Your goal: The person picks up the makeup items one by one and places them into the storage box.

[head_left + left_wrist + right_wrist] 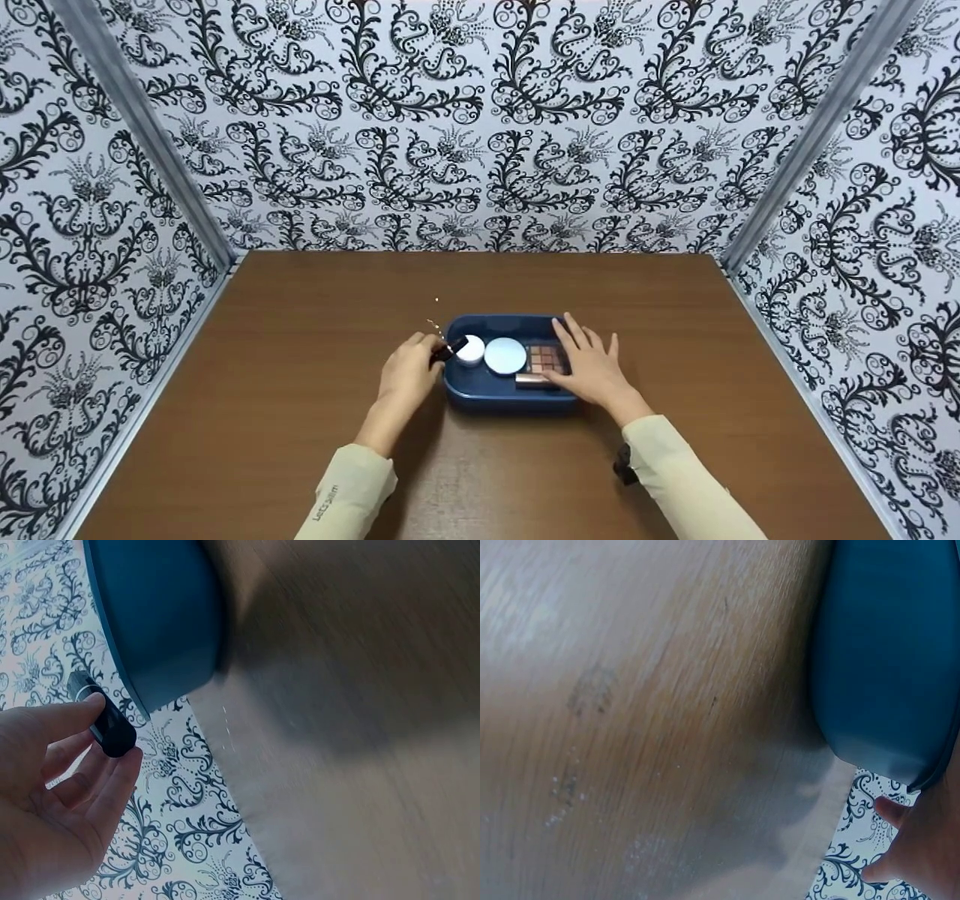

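Note:
A blue plastic bin (510, 403) stands on the table. My left hand (407, 371) pinches a black lipstick tube (112, 727) with a thin silver band, holding it tilted over the bin's left rim. Inside the bin lie a white-lidded jar (470, 351), a round pale-blue compact (505, 356) and an eyeshadow palette (543, 357). A short metallic-and-dark tube (531, 381) lies in front of the palette. My right hand (592, 373) rests over the bin's right end with its fingers spread, covering part of the palette and tube. In the right wrist view, the fingers are mostly hidden.
The brown wooden table (315, 315) extends around the bin on all sides. Patterned black-and-white panels (480, 150) enclose the back and both sides. Small bright specks (435, 325) appear just behind the left hand.

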The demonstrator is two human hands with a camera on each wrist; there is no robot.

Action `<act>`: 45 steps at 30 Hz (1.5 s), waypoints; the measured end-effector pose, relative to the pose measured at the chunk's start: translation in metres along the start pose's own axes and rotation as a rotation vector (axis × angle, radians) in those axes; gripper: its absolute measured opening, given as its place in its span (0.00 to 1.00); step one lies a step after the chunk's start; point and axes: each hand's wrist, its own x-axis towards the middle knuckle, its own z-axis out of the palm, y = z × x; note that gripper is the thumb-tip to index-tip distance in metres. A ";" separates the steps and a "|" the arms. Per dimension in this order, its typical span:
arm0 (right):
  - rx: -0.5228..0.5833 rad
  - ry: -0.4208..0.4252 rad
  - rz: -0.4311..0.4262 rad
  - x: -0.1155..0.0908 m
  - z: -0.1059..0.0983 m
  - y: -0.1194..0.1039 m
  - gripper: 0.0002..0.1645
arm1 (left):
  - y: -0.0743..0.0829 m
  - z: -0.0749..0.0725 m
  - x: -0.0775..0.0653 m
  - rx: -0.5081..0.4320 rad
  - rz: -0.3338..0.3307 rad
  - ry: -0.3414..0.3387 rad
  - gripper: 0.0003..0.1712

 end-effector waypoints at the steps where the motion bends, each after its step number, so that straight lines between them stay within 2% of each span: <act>1: -0.002 -0.003 0.001 0.000 0.000 0.000 0.58 | 0.001 0.001 0.000 0.001 0.007 0.001 0.15; 7: -0.007 -0.022 0.011 0.000 -0.001 0.000 0.58 | 0.009 0.006 0.000 0.006 0.042 0.000 0.15; 22: 0.004 -0.010 0.002 -0.002 -0.002 0.001 0.57 | 0.028 0.018 0.003 0.054 0.114 -0.017 0.14; 35: -0.015 -0.013 -0.006 -0.001 -0.002 -0.002 0.57 | 0.041 0.034 0.006 0.092 0.140 -0.069 0.13; 45: -0.030 -0.017 -0.007 -0.001 -0.003 -0.001 0.57 | 0.051 0.040 0.006 0.128 0.154 -0.092 0.14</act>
